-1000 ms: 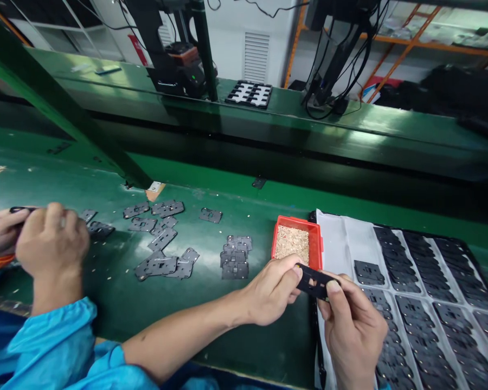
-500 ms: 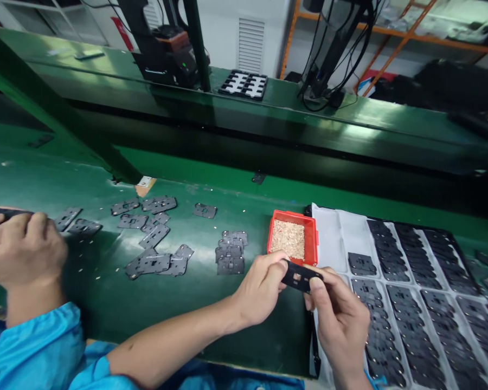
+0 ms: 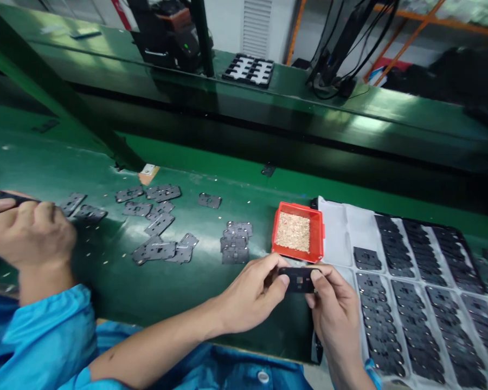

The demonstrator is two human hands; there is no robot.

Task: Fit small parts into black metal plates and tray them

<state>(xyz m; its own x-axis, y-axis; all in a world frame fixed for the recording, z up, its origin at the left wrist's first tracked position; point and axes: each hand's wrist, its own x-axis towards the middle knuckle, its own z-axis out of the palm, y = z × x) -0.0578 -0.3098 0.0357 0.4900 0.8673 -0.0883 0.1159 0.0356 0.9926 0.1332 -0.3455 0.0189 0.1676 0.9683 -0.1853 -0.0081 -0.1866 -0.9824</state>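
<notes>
A flat black plate point(image 3: 300, 280) with a small square hole is held level between both hands, just in front of the red bin. My left hand point(image 3: 257, 295) pinches its left end, and my right hand point(image 3: 336, 303) grips the right end with the thumb on top. Pale small pieces fill the red bin point(image 3: 319, 233). Right of the bin, a white compartmented tray point(image 3: 333, 216) carries rows of black plates. A small overlapping pile of plates point(image 3: 236, 244) lies on the green bench left of the bin.
At the far left a co-worker's hands point(image 3: 36, 238) hold another black part. Several scattered plates point(image 3: 154, 250) lie on the green bench point(image 3: 179, 303). A slanted green post point(image 3: 65, 92) crosses the left side. Behind, a raised ledge bears a black-and-white tray point(image 3: 249, 70).
The view has shifted, so most of the scene sits slightly higher and further right. The plate between my hands has turned from tilted to nearly level.
</notes>
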